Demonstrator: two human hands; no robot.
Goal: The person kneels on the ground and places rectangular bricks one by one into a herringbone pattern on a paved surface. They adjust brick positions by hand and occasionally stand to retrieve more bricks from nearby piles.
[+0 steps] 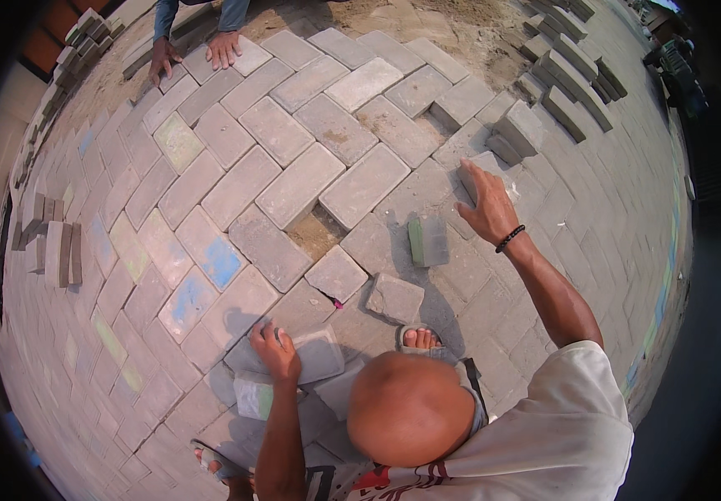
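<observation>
My left hand (pixel 277 354) is low over a grey paving block (pixel 318 354), fingers loosely bent and slightly apart, with nothing visibly gripped. Beside it lies a smaller block with a pale green side (pixel 254 396). Stretched out to the right, my right hand (pixel 489 203) has its fingers spread at the near side of a grey paver (pixel 494 174); a dark bead bracelet circles the wrist. Between my hands are a green-sided half block (pixel 428 242), a loose half paver (pixel 394 298) and a squarish paver (pixel 336 275) beside a sandy gap (pixel 316 231) in the paving.
Another person's hands (pixel 224 50) rest on pavers at the far left. A second gap (pixel 433 123) shows farther off. Stacked blocks stand at the right (pixel 573 79) and left (pixel 61 250). My bent knee (pixel 410 409) and sandalled foot (pixel 421 338) are close by.
</observation>
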